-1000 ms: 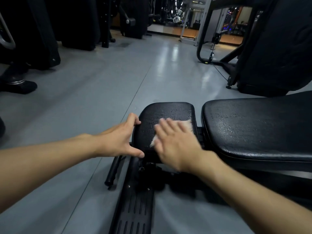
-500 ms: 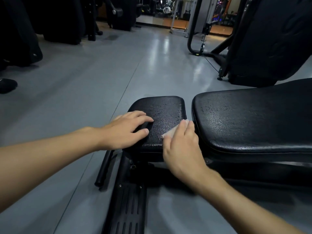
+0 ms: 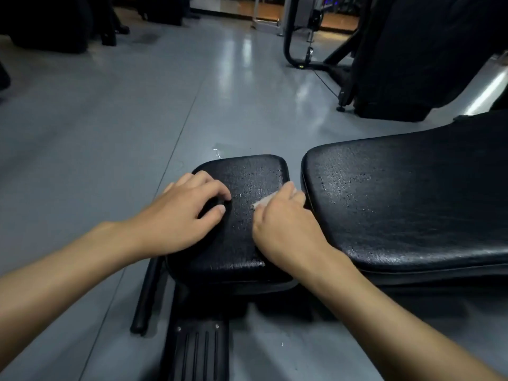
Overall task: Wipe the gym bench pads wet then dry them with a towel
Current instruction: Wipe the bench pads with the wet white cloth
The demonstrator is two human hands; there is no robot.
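Black vinyl all over: the long back pad (image 3: 412,210) sits on the right, speckled and shiny, with the smaller seat pad (image 3: 247,229) just beside it across a narrow gap. My left hand (image 3: 181,215) rests on the seat pad's left side, fingers bent, fingertips down, holding nothing. My right hand (image 3: 286,229) is bunched round a little whitish cloth (image 3: 261,204), pressing it on the seat pad's right edge by the gap.

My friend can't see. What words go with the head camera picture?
A right hand holds a pale cloth on the right edge of a small black bench pad; the left hand rests on it. A longer pad lies alongside.
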